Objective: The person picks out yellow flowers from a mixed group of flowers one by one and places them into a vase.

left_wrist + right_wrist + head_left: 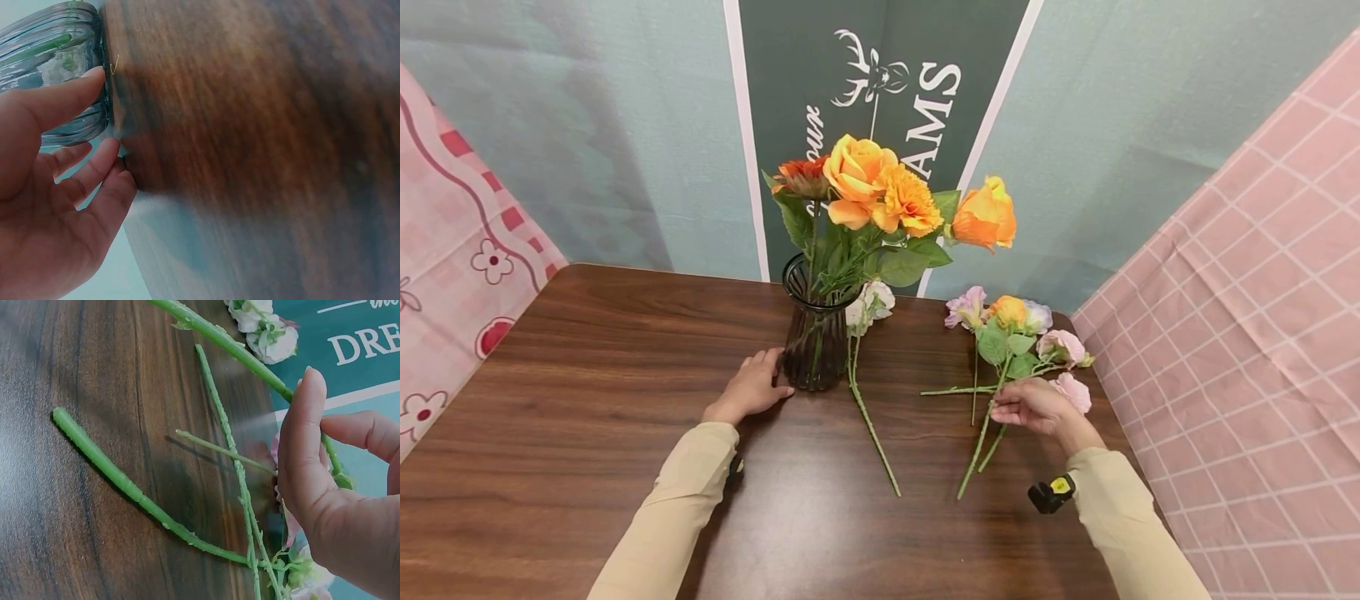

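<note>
A dark ribbed glass vase (815,354) stands upright with several orange flowers (859,171) and green leaves in it. My left hand (748,385) is at the vase's lower left side. In the left wrist view its thumb lies along the glass (37,128) near the base, with the other fingers loosely bent behind. My right hand (1037,406) pinches the green stem (240,355) of a yellow-orange flower (1007,312) between thumb and fingers. The flower's lower stem slants toward the near side of the table. Pink flowers (1062,346) lie close by this hand.
A white flower (874,302) with a long stem lies right of the vase. A lilac flower (966,307) is among the crossed stems at the right. Behind the brown wooden table (587,400) hangs a green curtain; a pink checked cloth (1262,333) borders the right side.
</note>
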Demonstrator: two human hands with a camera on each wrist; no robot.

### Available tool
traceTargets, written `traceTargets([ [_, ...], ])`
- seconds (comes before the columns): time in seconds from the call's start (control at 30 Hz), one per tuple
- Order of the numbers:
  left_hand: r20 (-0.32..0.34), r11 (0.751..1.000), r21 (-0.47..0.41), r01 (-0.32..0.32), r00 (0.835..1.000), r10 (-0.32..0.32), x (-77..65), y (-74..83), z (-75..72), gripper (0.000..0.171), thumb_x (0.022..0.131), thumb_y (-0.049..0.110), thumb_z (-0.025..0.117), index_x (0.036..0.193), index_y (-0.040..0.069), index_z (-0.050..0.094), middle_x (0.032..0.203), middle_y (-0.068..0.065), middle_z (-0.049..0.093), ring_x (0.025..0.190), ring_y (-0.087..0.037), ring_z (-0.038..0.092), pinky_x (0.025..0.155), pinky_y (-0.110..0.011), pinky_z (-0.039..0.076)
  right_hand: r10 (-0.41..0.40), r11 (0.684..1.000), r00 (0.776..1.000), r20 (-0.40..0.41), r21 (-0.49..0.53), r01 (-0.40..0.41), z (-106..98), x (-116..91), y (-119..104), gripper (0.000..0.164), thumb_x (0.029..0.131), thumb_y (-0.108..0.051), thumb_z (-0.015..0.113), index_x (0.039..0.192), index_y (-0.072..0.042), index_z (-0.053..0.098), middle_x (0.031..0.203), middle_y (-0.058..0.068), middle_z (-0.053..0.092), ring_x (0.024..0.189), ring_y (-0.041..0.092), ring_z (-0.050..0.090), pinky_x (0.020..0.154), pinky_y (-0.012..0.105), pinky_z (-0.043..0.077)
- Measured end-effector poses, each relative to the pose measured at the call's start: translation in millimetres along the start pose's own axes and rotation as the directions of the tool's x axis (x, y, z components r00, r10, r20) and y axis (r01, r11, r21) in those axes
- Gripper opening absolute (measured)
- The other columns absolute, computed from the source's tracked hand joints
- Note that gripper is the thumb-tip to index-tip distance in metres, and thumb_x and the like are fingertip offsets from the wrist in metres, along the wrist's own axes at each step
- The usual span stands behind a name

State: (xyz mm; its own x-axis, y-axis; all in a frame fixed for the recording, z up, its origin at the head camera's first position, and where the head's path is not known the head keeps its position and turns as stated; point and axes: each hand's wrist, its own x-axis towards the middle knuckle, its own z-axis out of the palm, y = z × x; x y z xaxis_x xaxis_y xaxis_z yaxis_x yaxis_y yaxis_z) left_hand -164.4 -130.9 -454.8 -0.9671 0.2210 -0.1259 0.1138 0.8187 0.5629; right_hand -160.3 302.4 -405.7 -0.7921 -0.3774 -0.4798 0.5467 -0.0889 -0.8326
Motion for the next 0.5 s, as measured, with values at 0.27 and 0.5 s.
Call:
traceTargets([
  [0.27,0.000,1.000,-0.007,0.002,1.000,-0.002,0.2,-1.1,0.8,0.067,0.086,0.019,0.064,0.137,-0.005,0.030,0.109,-0.022,0.050,0.111,-0.040,0.040,0.088,-0.051,0.035,-0.021,1.000,1.000,0.011,0.016,0.021,4.8,1.5,-3.1,0.037,0.089,0.011,0.027,0.072,0.002,0.059,0.070,0.012,0.061,0.067,0.021,0.065,0.070,0.030,0.051],
  [0.5,-0.002,1.000,-0.011,0.003,1.000,-0.003,-0.1,-1.1,0.2,0.067,0.086,0.019,0.064,0.137,-0.005,0.030,0.109,-0.023,0.050,0.113,-0.041,0.038,0.088,-0.051,0.035,-0.046,0.999,0.998,0.045,0.031,0.044,11.7,1.5,-7.4,0.037,0.089,0.010,0.026,0.073,0.002,0.059,0.071,0.012,0.062,0.070,0.022,0.066,0.072,0.031,0.051],
])
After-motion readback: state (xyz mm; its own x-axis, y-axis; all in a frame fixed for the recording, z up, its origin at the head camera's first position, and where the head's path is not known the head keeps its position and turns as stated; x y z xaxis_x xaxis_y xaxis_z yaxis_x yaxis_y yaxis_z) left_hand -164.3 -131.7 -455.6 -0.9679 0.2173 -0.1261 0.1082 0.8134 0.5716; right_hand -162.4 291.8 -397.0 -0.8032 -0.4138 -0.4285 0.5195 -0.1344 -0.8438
